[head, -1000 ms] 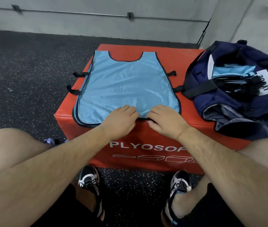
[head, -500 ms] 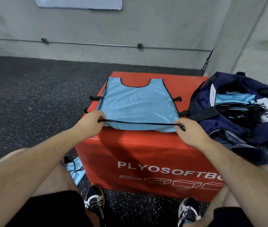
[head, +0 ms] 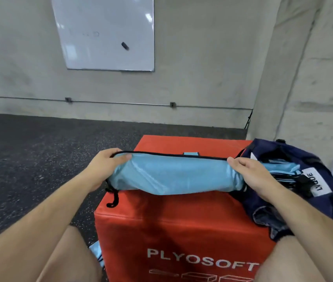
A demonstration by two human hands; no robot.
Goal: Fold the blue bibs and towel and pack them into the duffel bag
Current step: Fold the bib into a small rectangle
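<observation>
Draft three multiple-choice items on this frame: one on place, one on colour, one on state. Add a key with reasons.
1. Where is the duffel bag?
A. on the floor
B. on the right part of the red box
C. hung on the wall

2. What colour is the trim of the blue bib?
A. white
B. black
C. red

3. How is the bib held?
A. flat, untouched
B. by one hand only
C. the left hand and the right hand each grip one end of its edge

Key:
1 B, the bag lies on the box top at the right.
2 B, a black line runs along the bib's edge.
3 C, both hands grip the raised edge.
</observation>
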